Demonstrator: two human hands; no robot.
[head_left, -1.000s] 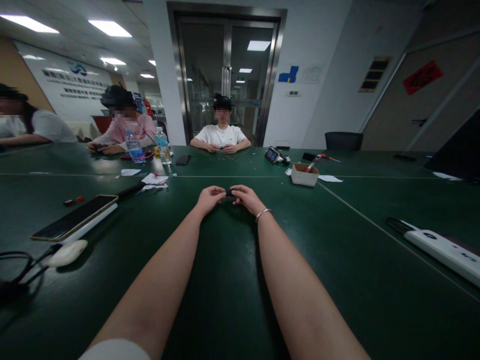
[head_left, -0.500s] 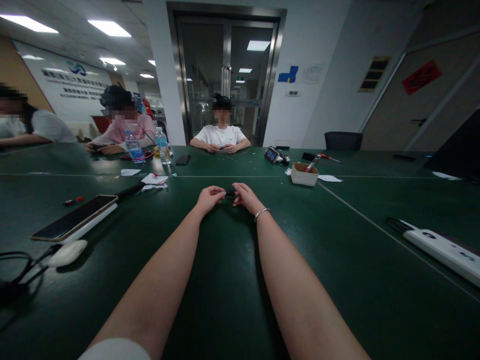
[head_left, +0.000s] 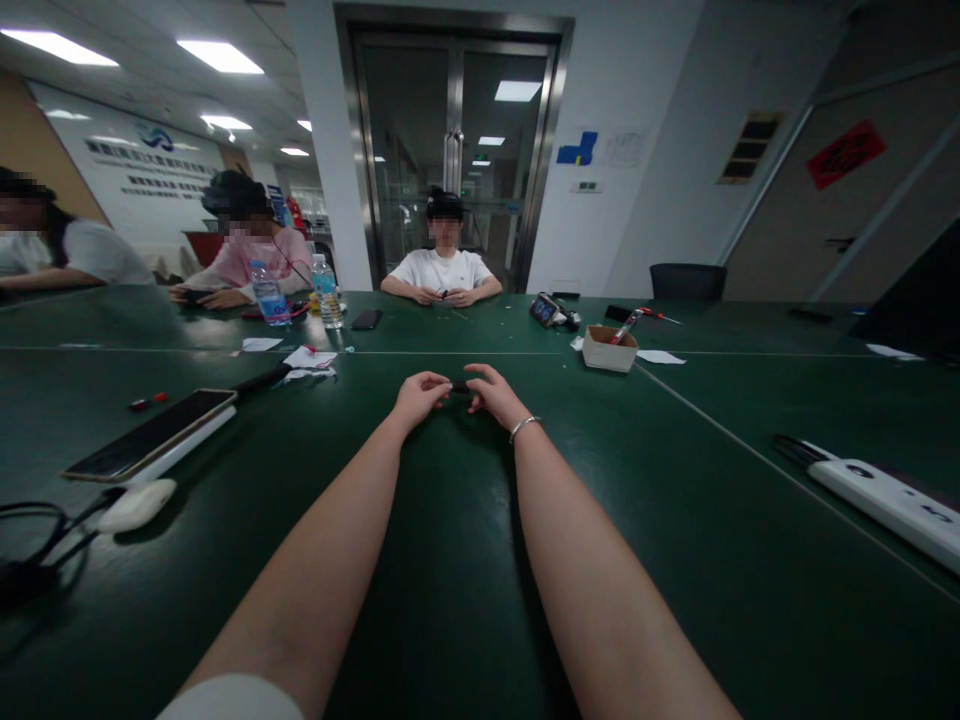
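My left hand (head_left: 420, 400) pinches a small black object (head_left: 460, 388) just above the green table (head_left: 450, 560), its fingertips on the object's left end. What kind of thing it is cannot be made out at this size. Around the right end of the object is my right hand (head_left: 495, 396), a silver bracelet on its wrist. Its index finger stretches out above the object and the thumb sits lower, with a gap between them. Whether a right fingertip touches the object is hard to see.
To the left lie a phone (head_left: 154, 435) on a white box, a white rounded case (head_left: 137, 506), and paper scraps (head_left: 309, 358). Farther off stand two water bottles (head_left: 327, 295) and a small box (head_left: 610, 350). A power strip (head_left: 892, 500) lies right. Several people sit around the table.
The fingers of my right hand have spread apart, the index finger lifting, so more of the black object shows. My left hand has stayed in place.
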